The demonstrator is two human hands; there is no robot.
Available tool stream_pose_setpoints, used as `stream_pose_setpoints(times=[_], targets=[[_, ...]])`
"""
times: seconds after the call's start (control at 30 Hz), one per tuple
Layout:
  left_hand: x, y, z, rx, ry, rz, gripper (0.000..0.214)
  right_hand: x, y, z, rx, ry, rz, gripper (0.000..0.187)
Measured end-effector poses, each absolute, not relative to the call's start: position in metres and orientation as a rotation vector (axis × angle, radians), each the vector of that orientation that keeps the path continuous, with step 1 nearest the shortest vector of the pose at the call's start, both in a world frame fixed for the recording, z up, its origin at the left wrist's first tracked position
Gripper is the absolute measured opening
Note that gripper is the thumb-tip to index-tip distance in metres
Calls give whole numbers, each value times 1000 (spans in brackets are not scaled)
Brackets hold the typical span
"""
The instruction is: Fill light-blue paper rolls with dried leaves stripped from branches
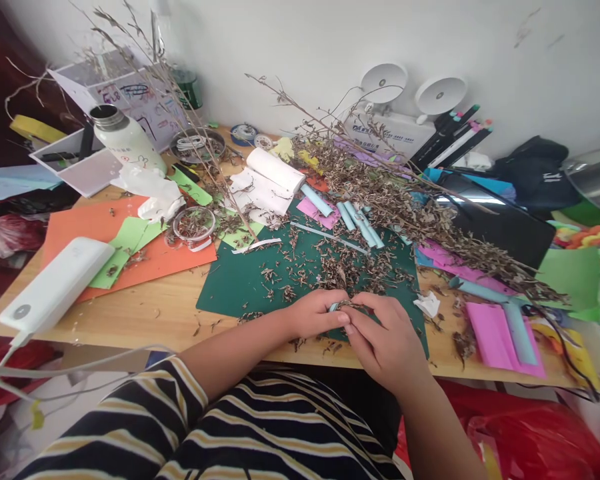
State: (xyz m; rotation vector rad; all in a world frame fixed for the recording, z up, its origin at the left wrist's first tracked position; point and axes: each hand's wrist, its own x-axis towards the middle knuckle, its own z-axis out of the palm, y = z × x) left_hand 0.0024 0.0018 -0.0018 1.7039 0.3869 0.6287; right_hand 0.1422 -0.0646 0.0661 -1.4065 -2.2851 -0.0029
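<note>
Above the front edge of the green cutting mat (240,280), my left hand (315,313) and my right hand (387,337) meet with fingers closed. Between them a bit of light-blue paper roll (334,307) shows, with dried leaves at its opening; the fingers hide most of it. Crumbled dried leaves (340,267) are scattered over the mat in front of my hands. Several finished-looking light-blue paper rolls (363,223) lie at the mat's back edge. A thin pale strip (327,237) crosses the mat.
A large bundle of dried branches (420,207) spans the back right. On the left stand a white power bank (57,283), orange paper (175,250), a round clear container (194,223) and a bottle (125,137). Pink paper (493,333) lies right; a paper-towel roll (275,170) lies behind.
</note>
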Motion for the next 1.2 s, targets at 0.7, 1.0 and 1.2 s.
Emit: stream_pose_setpoints(times=[0.7,1.0,1.2], targets=[[1,10,0,1849,282,527,54,147,-59,59,-1241,-2178,154,15],[-3,3,3,1690,346,606,64,139,-58,80,-1453,-2494,-57,19],[4,1,6,1651,423,524,44,140,-64,62,-1306,-2164,180,24]])
